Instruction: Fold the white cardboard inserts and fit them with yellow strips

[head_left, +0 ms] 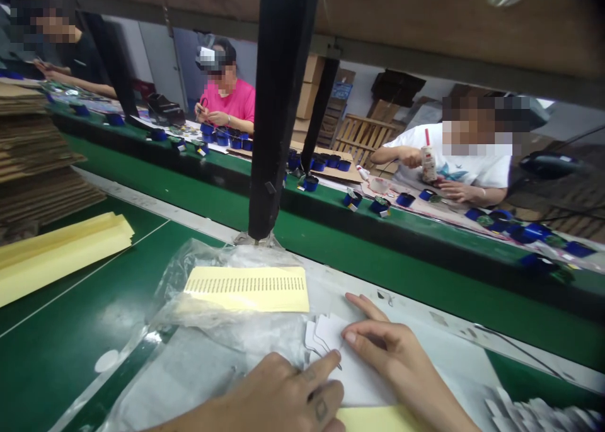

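Note:
Several thin white cards (pixel 331 331) with rounded corners lie fanned over one another on a white surface at the lower centre. My left hand (pixel 288 394) comes in from the bottom, its index finger stretched out onto the cards and its other fingers bent, holding nothing I can make out. My right hand (pixel 392 350) pinches the right edge of the white cards between thumb and index finger, with another finger raised. Just behind, a yellow label sheet (pixel 248 288) with a row of dark printed marks lies on clear plastic film (pixel 179 274). Part of another yellow sheet (pixel 378 419) shows between my wrists.
Long yellow sheets (pixel 61 249) and stacked cardboard (pixel 33 161) are at the left. White pieces (pixel 534 416) lie at the lower right. A black post (pixel 278 104) stands behind the film. Across a green conveyor belt (pixel 425 281) with blue round parts, several people work.

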Action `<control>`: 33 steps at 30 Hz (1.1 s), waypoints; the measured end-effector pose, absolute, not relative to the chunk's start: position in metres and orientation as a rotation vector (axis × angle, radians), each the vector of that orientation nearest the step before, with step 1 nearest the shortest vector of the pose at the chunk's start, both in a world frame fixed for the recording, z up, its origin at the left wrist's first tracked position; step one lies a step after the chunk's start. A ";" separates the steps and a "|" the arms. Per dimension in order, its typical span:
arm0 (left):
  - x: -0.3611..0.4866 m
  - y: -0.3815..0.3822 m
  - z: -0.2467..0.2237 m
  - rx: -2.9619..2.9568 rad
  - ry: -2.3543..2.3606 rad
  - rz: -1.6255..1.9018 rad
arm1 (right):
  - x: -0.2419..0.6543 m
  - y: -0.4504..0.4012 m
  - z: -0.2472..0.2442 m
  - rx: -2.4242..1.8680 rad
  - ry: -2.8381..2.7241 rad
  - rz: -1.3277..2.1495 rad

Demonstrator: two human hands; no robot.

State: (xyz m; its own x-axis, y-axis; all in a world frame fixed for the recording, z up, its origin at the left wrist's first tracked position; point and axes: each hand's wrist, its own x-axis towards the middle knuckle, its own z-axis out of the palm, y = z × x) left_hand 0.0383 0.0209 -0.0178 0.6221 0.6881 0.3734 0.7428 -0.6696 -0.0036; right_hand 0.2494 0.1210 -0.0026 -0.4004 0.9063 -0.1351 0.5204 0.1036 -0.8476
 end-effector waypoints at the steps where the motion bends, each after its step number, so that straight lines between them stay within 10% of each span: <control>1: 0.039 0.021 -0.018 -2.677 -1.184 -0.531 | 0.248 0.121 -0.004 -1.382 -1.958 1.208; 33: 0.043 0.030 -0.021 -2.731 -1.050 -0.215 | 0.239 0.124 0.006 -1.432 -1.828 1.075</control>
State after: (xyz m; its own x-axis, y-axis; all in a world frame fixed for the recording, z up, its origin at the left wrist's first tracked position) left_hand 0.0433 0.0296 -0.0210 0.7360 0.6439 0.2090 0.6742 -0.7251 -0.1402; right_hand 0.2394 0.1245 0.0062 -0.2605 0.9647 -0.0378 0.5024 0.1021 -0.8586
